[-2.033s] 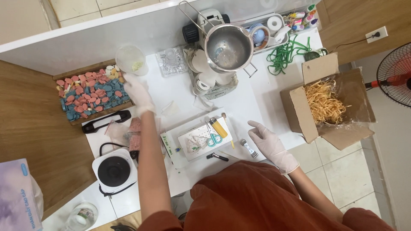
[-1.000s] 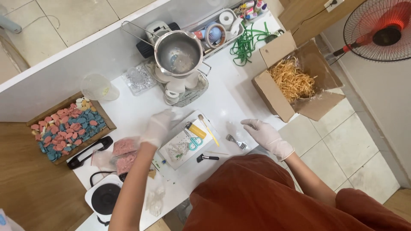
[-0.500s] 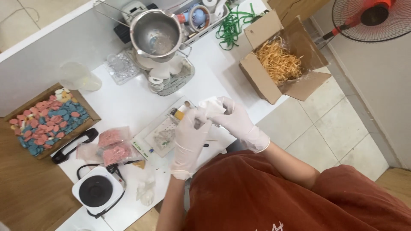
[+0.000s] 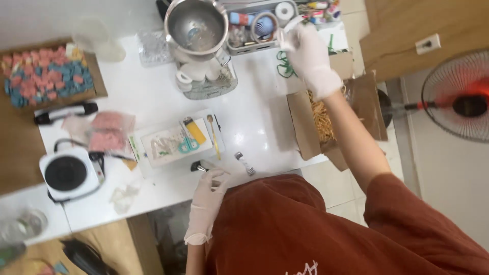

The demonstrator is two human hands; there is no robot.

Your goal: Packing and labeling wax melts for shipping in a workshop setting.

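Seen from the head camera, a person in a rust-red shirt works at a white table (image 4: 153,97), both hands gloved in white. The left hand (image 4: 211,186) rests at the table's near edge, fingers curled loosely beside a small black-handled tool (image 4: 199,166); whether it grips the tool cannot be told. The right hand (image 4: 308,51) reaches far across, above an open cardboard box (image 4: 300,127) of straw-coloured shredded filler, its fingers pinched on a small white object (image 4: 286,34) too blurred to identify, just beside a grey tray (image 4: 249,46) of tape rolls and supplies. A steel pot (image 4: 196,23) stands left of that tray. Between the hands lie a shallow white tray (image 4: 173,145) with a yellow lighter (image 4: 195,131), a slim gold spoon (image 4: 214,136) and a small vial (image 4: 244,163). Further left sit a small white hotplate (image 4: 66,173), pink bagged pieces (image 4: 109,132) and a wooden box (image 4: 48,76) of pink and blue pieces. A fan (image 4: 458,99) stands on the floor at right.
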